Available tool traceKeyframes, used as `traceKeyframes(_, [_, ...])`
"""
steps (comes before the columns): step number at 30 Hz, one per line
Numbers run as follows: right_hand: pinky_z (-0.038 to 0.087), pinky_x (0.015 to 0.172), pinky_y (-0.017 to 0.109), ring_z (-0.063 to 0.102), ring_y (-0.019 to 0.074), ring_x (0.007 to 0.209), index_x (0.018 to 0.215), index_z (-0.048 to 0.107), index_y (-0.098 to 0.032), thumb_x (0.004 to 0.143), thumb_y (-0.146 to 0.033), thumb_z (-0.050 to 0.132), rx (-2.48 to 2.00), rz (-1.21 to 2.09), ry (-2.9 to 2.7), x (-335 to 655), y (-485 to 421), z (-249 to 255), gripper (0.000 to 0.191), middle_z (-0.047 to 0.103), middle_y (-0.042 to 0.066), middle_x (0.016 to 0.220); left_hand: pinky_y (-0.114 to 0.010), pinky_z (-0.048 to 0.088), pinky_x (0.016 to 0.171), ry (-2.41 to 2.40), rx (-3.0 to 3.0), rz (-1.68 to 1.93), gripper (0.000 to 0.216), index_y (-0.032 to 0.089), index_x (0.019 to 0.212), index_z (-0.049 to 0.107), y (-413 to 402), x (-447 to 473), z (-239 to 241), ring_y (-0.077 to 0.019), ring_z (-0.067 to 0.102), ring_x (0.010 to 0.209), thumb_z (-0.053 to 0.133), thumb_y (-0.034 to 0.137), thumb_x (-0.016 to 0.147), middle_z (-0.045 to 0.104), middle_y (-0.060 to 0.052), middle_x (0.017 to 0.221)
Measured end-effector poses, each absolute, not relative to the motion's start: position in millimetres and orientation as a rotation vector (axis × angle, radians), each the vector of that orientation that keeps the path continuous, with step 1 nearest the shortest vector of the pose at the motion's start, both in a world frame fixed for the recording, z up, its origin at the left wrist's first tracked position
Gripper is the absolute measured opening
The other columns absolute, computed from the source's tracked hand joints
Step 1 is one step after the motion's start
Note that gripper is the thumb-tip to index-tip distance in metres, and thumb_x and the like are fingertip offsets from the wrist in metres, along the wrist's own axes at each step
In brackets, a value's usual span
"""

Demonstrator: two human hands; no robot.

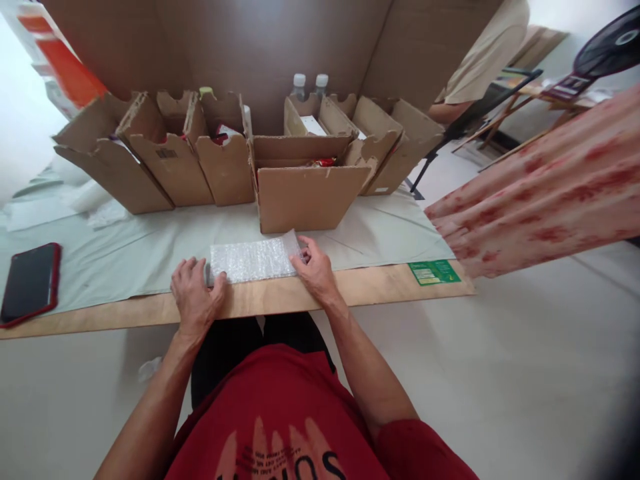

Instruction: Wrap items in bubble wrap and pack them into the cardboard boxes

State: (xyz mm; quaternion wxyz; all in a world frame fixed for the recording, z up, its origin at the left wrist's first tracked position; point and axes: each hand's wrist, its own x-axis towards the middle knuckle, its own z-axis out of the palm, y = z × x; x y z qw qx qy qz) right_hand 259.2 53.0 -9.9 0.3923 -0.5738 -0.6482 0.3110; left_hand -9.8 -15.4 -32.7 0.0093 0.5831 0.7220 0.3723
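Note:
A flat strip of clear bubble wrap [255, 260] lies near the table's front edge, reaching onto the bare wood. My left hand [197, 293] is at its left end, thumb on the lower corner and fingers curled beside the edge, with the end of the wrap between them. At the opposite end, my right hand [314, 270] pinches the wrap between thumb and fingers, and the corner there is raised. Whether anything is inside the wrap, I cannot tell.
Several open cardboard bins stand behind, one brown bin [310, 200] closest. A red-cased phone [31, 283] lies at far left. A green printed label [434, 273] is on the wooden edge [370, 287]. Another person's arm [450, 110] shows behind, near a fan [613, 43] and a patterned curtain [550, 193].

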Motion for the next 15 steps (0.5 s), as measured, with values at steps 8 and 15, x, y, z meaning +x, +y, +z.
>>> traceKeyframes(8, [0.046,0.072,0.029,0.058,0.0172,0.074,0.104,0.073,-0.018,0.085,-0.035,0.056,-1.337,0.912,-1.633,266,58,-10,0.030,0.067,0.001,0.081,-0.067,0.043,0.116,2.233,1.677,1.083,0.046,0.018,0.122,0.064,6,-21,-22,-0.0432,0.056,0.134,0.065,0.045,0.084,0.066,-0.021,0.130])
traceKeyframes(15, [0.046,0.074,0.028,0.057,0.0158,0.076,0.087,0.068,-0.020,0.082,-0.029,0.052,-1.246,0.995,-1.664,274,50,0,0.020,0.066,0.000,0.080,-0.046,0.056,0.096,1.942,1.730,0.849,0.080,0.013,0.146,0.055,56,-34,11,-0.0296,0.069,0.105,0.066,0.037,0.071,0.073,-0.017,0.124])
